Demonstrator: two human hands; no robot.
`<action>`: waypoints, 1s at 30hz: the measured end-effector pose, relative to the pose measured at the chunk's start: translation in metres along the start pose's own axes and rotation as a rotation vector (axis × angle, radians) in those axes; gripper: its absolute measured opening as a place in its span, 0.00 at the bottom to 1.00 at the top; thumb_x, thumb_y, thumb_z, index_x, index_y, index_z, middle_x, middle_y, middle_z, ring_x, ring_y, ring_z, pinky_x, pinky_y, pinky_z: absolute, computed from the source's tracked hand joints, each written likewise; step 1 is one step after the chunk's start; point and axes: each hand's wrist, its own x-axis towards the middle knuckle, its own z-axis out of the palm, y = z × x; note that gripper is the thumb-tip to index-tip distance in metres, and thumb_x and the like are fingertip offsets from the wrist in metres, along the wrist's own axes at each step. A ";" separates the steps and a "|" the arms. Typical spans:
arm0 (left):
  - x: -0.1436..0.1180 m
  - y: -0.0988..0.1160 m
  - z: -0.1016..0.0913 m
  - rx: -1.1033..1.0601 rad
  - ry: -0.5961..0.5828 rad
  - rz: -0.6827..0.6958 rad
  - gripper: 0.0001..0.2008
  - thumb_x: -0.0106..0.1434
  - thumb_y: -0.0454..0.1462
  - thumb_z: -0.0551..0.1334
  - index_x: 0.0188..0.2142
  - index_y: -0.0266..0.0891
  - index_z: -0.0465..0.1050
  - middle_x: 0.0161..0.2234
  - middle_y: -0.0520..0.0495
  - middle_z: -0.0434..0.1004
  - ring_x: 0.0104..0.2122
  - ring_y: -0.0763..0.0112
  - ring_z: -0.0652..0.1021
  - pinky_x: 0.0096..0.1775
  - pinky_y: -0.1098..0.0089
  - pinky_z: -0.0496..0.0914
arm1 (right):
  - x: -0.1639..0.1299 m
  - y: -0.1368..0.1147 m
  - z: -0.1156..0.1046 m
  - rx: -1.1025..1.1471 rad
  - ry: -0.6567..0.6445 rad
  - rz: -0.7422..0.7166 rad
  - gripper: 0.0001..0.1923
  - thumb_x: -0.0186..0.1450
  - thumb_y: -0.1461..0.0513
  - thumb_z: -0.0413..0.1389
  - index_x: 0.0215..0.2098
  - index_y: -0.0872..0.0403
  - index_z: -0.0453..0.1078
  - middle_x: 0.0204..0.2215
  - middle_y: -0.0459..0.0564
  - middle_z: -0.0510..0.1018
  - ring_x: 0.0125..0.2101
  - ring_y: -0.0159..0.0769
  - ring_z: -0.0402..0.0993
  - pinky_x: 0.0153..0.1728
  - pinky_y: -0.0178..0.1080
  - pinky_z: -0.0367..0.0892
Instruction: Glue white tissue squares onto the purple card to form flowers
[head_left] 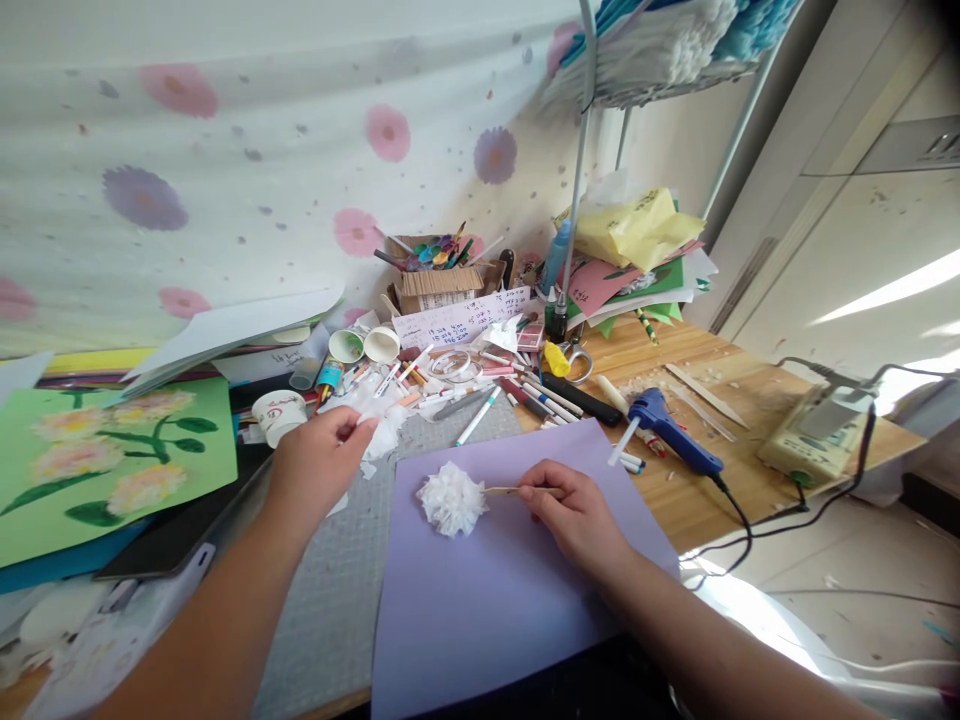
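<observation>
A white tissue-paper flower [452,500], a fluffy ball of crumpled petals, lies on a lilac sheet of paper [495,590] near that sheet's upper left part. A thin wooden stick [504,490] runs out of the flower to the right. The right hand [570,505] rests on the lilac sheet and pinches the far end of this stick between thumb and fingers, so the flower sits just beyond the fingertips, touching the paper.

The left hand [319,455] is off to the left, over a grey gridded cutting mat [330,600] that lies under the lilac sheet. Its thumb and forefinger are closed on a scrap of white tissue paper [379,420], which hangs loosely toward the mat; a few smaller white scraps lie beside it.

Just right of the lilac sheet, on the bare wooden table [750,430], lies a blue glue gun [667,430] with its nozzle pointing left and its black cord trailing off the table edge. Farther right sits a pale box-shaped device [814,440] with cables.

Behind the mat, pens and markers [517,395] lie scattered in a jumble, with two paper cups [364,345] tipped on their sides and another white cup [279,412] near the left hand. A cardboard box [439,280] of coloured sticks stands against the flowered cloth [225,150] on the wall. To the left lies a green picture [105,455] of pale flowers; at the back right is a pile of coloured paper [637,260].
</observation>
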 end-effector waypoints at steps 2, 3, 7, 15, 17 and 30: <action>0.014 0.011 0.011 -0.019 -0.018 0.044 0.14 0.60 0.46 0.55 0.28 0.41 0.73 0.22 0.52 0.74 0.25 0.67 0.73 0.25 0.71 0.59 | 0.000 0.001 0.000 -0.032 -0.005 -0.018 0.10 0.56 0.56 0.54 0.25 0.55 0.67 0.16 0.41 0.62 0.18 0.28 0.55 0.20 0.32 0.50; 0.020 0.016 0.019 -0.041 -0.041 0.074 0.13 0.60 0.45 0.55 0.33 0.41 0.75 0.24 0.51 0.75 0.26 0.66 0.74 0.26 0.71 0.61 | 0.000 0.002 0.000 -0.047 -0.006 -0.029 0.10 0.56 0.56 0.54 0.25 0.55 0.67 0.16 0.41 0.62 0.18 0.28 0.55 0.20 0.32 0.50; 0.021 0.027 0.046 -0.113 -0.077 0.179 0.26 0.59 0.33 0.54 0.58 0.44 0.61 0.46 0.47 0.76 0.43 0.64 0.76 0.40 0.69 0.68 | -0.001 0.004 -0.002 -0.052 0.001 -0.035 0.10 0.57 0.56 0.55 0.25 0.55 0.67 0.16 0.42 0.63 0.19 0.28 0.57 0.21 0.32 0.52; -0.050 0.027 0.052 -0.244 -0.222 0.514 0.13 0.63 0.38 0.55 0.46 0.39 0.71 0.49 0.43 0.72 0.50 0.60 0.70 0.52 0.58 0.66 | 0.000 0.003 -0.003 -0.007 0.090 -0.018 0.10 0.57 0.56 0.55 0.25 0.55 0.68 0.16 0.43 0.66 0.19 0.29 0.61 0.21 0.32 0.56; -0.054 0.025 0.053 -0.269 -0.259 0.512 0.12 0.62 0.37 0.56 0.44 0.40 0.72 0.49 0.44 0.72 0.50 0.60 0.71 0.51 0.59 0.66 | -0.001 0.003 -0.003 -0.063 0.079 -0.050 0.09 0.56 0.57 0.56 0.24 0.55 0.69 0.16 0.43 0.67 0.18 0.29 0.60 0.20 0.32 0.55; -0.044 0.011 0.052 -0.334 -0.449 0.472 0.14 0.57 0.34 0.60 0.44 0.43 0.73 0.47 0.48 0.74 0.48 0.62 0.73 0.50 0.63 0.66 | -0.001 -0.004 0.004 -0.435 0.040 -0.277 0.06 0.57 0.64 0.54 0.24 0.55 0.71 0.18 0.46 0.74 0.19 0.31 0.67 0.21 0.32 0.60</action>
